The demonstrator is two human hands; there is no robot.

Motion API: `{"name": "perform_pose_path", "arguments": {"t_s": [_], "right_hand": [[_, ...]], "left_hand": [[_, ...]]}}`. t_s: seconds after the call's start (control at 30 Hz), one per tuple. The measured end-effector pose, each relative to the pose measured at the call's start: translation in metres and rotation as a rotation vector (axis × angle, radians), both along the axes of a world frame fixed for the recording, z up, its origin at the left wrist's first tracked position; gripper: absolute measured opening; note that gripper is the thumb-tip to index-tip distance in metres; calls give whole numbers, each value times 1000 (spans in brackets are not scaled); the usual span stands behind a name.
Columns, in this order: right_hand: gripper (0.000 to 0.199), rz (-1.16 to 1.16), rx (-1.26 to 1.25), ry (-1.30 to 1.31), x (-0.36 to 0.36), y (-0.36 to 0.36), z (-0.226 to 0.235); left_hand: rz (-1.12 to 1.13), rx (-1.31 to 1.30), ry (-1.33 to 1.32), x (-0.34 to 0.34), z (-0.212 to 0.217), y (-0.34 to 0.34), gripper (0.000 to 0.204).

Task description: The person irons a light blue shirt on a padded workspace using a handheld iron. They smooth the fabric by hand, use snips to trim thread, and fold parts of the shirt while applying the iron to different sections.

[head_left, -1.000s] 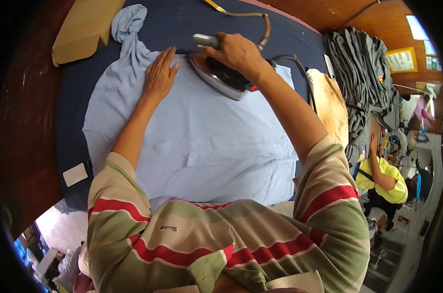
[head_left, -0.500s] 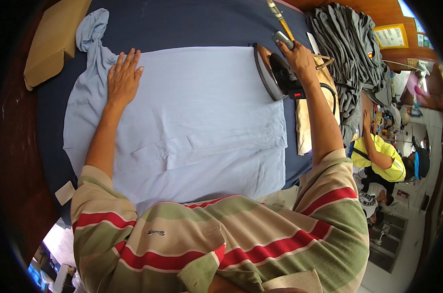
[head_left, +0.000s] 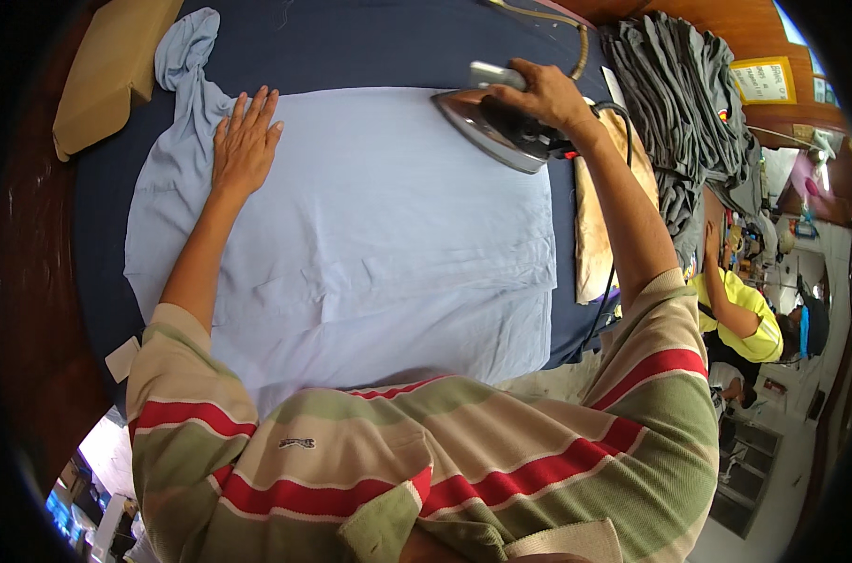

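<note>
A light blue garment (head_left: 379, 188) lies spread over the dark blue table cover, its left part bunched and its lower half creased. My left hand (head_left: 245, 145) rests flat on its upper left, fingers stretched out. At the upper right corner of the cloth, my right hand (head_left: 543, 94) grips the handle of an iron (head_left: 491, 129). The soleplate sits on the garment with its tip toward the upper left. From the iron's back, a black cord trails past my right forearm.
A brown cardboard box (head_left: 111, 75) stands at the far left. To the right lie a tan folded cloth (head_left: 614, 178) and a pile of dark grey garments (head_left: 679, 103). A beige hose (head_left: 576, 38) hangs at the top. Beyond, a person in a yellow top (head_left: 750, 314) works.
The iron has slid left along the garment's upper edge and turned, its tip now pointing more to the left. My left hand has stayed in place on the cloth.
</note>
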State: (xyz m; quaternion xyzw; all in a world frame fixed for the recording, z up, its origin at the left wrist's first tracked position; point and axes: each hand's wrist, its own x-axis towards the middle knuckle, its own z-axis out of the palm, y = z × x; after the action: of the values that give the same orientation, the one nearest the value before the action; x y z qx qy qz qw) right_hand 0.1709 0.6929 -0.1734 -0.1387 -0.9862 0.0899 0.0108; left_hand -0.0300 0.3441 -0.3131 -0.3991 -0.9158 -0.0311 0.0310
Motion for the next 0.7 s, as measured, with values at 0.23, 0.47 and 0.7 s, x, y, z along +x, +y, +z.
{"name": "perform_pose_path", "arguments": {"t_s": [0.23, 0.47, 0.7], "right_hand": [[46, 57, -18, -2, -63, -62, -1], [57, 273, 36, -139, 25, -84, 0], [46, 130, -84, -145, 122, -90, 12]], "left_hand": [[0, -27, 50, -4, -6, 0, 50], [-4, -48, 133, -12, -18, -1, 51], [3, -10, 134, -16, -27, -1, 50]]}}
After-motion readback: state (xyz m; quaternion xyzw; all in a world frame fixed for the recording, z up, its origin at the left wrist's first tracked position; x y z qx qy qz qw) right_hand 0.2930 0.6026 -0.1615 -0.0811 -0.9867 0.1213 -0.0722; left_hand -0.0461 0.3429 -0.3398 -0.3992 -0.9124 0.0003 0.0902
